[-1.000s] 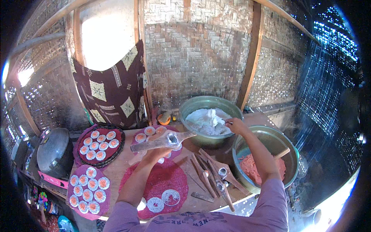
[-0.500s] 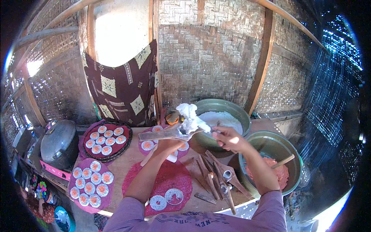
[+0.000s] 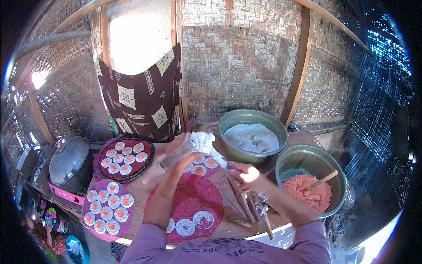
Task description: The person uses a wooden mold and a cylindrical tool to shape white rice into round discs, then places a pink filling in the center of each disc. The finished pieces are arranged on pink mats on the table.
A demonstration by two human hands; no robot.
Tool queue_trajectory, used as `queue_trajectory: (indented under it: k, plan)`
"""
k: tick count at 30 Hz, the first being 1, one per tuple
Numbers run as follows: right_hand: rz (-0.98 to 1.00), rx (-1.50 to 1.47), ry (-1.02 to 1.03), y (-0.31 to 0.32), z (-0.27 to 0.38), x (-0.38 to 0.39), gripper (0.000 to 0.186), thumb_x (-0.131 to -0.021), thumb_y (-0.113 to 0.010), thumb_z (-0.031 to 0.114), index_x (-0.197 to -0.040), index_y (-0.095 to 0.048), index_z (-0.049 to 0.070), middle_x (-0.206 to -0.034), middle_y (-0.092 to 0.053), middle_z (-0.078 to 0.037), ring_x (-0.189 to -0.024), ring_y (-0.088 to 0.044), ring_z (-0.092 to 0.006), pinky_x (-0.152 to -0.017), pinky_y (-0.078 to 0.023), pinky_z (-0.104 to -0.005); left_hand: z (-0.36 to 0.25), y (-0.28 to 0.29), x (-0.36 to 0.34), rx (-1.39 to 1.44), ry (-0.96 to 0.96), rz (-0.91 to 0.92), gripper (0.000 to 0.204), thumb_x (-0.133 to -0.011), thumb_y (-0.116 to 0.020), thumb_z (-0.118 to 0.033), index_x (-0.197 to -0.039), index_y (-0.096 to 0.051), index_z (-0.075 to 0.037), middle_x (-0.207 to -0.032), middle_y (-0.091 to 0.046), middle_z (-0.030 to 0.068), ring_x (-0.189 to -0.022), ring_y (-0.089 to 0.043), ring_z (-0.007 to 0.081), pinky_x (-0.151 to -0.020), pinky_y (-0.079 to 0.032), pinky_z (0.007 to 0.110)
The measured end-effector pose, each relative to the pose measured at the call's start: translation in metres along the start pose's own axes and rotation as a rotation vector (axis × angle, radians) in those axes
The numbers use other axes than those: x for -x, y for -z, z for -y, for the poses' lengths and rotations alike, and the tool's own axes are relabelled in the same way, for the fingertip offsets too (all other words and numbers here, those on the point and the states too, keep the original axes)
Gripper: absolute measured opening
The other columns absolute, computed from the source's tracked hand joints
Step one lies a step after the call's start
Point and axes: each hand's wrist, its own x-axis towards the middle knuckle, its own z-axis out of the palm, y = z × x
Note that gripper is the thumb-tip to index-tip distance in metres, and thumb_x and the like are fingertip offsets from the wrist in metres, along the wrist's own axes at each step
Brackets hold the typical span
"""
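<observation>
My left hand (image 3: 183, 162) is closed around a wooden dough press (image 3: 175, 156), blurred by motion, with a lump of white dough (image 3: 203, 141) heaped on its opening. My right hand (image 3: 246, 177) grips a spatula (image 3: 220, 159) smeared with white dough, its blade against or close to the lump. Below the hands lies a red round mat (image 3: 173, 200) with white lacy dough rings (image 3: 185, 228) near its front edge. Beyond my right hand stands a green basin (image 3: 281, 147) of white dough. Part of a mat with orange-topped discs (image 3: 199, 170) shows behind my left hand.
Another green basin (image 3: 340, 193) at right holds orange-pink mixture (image 3: 307, 193) and a wooden stick (image 3: 320, 180). Wooden press parts (image 3: 250, 209) lie on the table. At left are a purple mat (image 3: 93, 207) and a red tray (image 3: 124, 170) of topped discs, and a lidded pot (image 3: 70, 160).
My left hand and the press have shifted slightly left and tilted. My right hand has moved down and left with the spatula, away from the white-dough basin. The view has shifted slightly.
</observation>
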Motion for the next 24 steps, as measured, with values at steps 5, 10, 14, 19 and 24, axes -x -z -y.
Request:
queue_trajectory:
  k: [5,10,14,19,24]
  plan:
    - [0.069,0.712,-0.01,0.054,0.07,-0.009,0.054,-0.095,-0.059,0.026,-0.145,-0.04,0.025,-0.064,-0.054,-0.002,-0.049,-0.049,-0.0094,-0.046,-0.04,-0.0266,0.007,0.026,0.003,-0.118,-0.3,-0.137,0.018,-0.078,-0.063,-0.023,-0.088,-0.056,-0.01,-0.073,-0.056,0.0106,-0.069,-0.06,0.032,-0.06,-0.047,0.044]
    - [-0.094,1.695,0.364,-0.003,0.084,-0.013,0.056,-0.084,-0.057,0.015,-0.139,-0.048,0.015,-0.073,-0.061,-0.011,-0.065,-0.065,-0.0232,-0.055,-0.052,-0.0362,-0.013,0.035,0.014,0.032,-0.375,0.039,0.033,-0.074,-0.069,-0.033,-0.097,-0.058,-0.012,-0.075,-0.06,0.0096,-0.072,-0.063,0.0293,-0.059,-0.049,0.042]
    - [-0.133,1.632,0.623,-0.041,0.073,0.001,0.045,-0.084,-0.055,0.014,-0.129,-0.052,0.007,-0.073,-0.061,-0.01,-0.066,-0.066,-0.0269,-0.053,-0.053,-0.0393,0.003,0.027,0.033,-0.029,-0.251,0.213,0.041,-0.077,-0.069,-0.042,-0.107,-0.061,-0.014,-0.082,-0.064,0.0109,-0.077,-0.066,0.0286,-0.065,-0.051,0.039]
    - [-0.169,1.6,0.548,-0.021,0.093,0.024,0.046,-0.083,-0.056,0.014,-0.128,-0.052,0.007,-0.076,-0.062,-0.01,-0.064,-0.066,-0.0265,-0.051,-0.053,-0.0391,0.043,0.028,0.039,0.255,-0.207,0.104,0.034,-0.078,-0.07,-0.031,-0.105,-0.064,-0.01,-0.089,-0.067,0.0106,-0.083,-0.066,0.0275,-0.072,-0.052,0.038]
    - [-0.219,1.691,0.577,-0.013,0.122,0.018,0.049,-0.081,-0.058,0.015,-0.129,-0.054,0.011,-0.075,-0.062,-0.008,-0.062,-0.065,-0.0241,-0.05,-0.051,-0.0385,0.041,0.05,0.043,0.353,-0.179,0.022,0.033,-0.078,-0.07,-0.026,-0.105,-0.064,-0.007,-0.093,-0.068,0.01,-0.088,-0.065,0.0281,-0.078,-0.052,0.038]
